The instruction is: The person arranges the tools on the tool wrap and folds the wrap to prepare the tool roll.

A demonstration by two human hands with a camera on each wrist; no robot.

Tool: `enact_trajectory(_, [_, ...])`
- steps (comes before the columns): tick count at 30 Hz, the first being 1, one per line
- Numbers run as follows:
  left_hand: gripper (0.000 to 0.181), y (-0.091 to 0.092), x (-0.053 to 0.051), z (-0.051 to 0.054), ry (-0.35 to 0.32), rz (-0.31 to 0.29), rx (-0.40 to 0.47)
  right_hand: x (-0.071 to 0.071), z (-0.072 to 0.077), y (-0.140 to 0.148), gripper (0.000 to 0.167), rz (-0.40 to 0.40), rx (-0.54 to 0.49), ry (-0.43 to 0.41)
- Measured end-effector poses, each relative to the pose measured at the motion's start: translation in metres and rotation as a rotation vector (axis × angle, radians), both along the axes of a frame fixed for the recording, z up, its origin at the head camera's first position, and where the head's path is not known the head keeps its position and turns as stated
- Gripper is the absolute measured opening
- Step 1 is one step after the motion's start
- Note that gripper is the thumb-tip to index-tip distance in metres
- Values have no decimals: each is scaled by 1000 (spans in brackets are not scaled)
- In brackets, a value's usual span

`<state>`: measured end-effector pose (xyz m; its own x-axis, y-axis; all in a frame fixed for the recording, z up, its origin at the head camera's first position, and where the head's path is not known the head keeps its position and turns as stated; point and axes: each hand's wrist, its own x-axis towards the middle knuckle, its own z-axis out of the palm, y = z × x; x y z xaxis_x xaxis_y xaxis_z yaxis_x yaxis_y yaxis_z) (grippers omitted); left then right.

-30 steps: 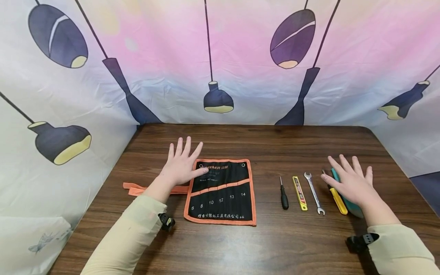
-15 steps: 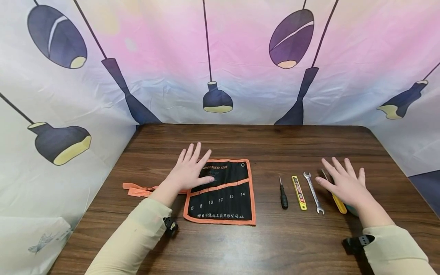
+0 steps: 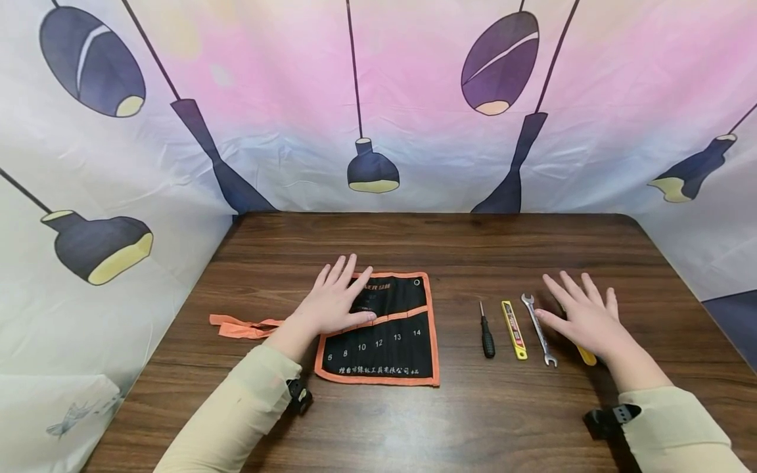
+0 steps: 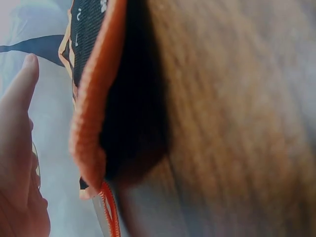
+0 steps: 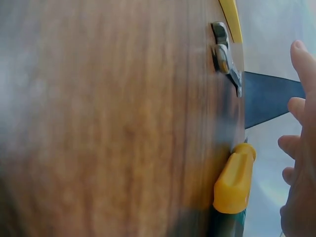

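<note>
My left hand (image 3: pixel 334 302) is spread flat above the upper left part of a black tool pouch (image 3: pixel 384 355) with orange edging and numbered pockets. In the left wrist view the thumb (image 4: pixel 19 89) stands apart from the pouch's orange edge (image 4: pixel 91 113). My right hand (image 3: pixel 585 322), fingers spread, hovers over a yellow-handled screwdriver (image 3: pixel 587 356), hiding most of it. In the right wrist view its yellow handle (image 5: pixel 233 185) lies below the fingers, with a dark green thing (image 5: pixel 227 222) beside it. Neither hand holds anything.
Left of the right hand lie a double open-ended wrench (image 3: pixel 539 332), a slim yellow pack (image 3: pixel 514 330) and a small black-handled screwdriver (image 3: pixel 487 335). Orange ties (image 3: pixel 242 326) trail left from the pouch. Printed cloth (image 3: pixel 378 98) hangs behind the wooden table (image 3: pixel 449 420).
My left hand has moved right and slightly nearer over the pouch. My right hand has drifted left, covering more of the yellow-handled screwdriver and the teal thing. The tools and pouch lie still.
</note>
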<state>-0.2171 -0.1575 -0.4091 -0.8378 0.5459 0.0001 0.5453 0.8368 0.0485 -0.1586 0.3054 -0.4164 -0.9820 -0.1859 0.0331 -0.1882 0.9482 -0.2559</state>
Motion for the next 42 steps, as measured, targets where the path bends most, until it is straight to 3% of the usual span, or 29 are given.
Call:
enact_trajectory(5, [89, 2, 3, -2, -12, -16, 28, 1, -1, -3, 80, 21, 3, 7])
enact_trajectory(12, [91, 4, 6, -4, -89, -8, 76, 2, -1, -4, 81, 36, 1, 5])
enact_trajectory(23, [93, 8, 8, -7, -82, -73, 115, 2, -3, -6, 80, 43, -14, -8])
enact_trajectory(42, [98, 8, 15, -17, -180, -65, 146, 2, -3, -6, 79, 38, -19, -24])
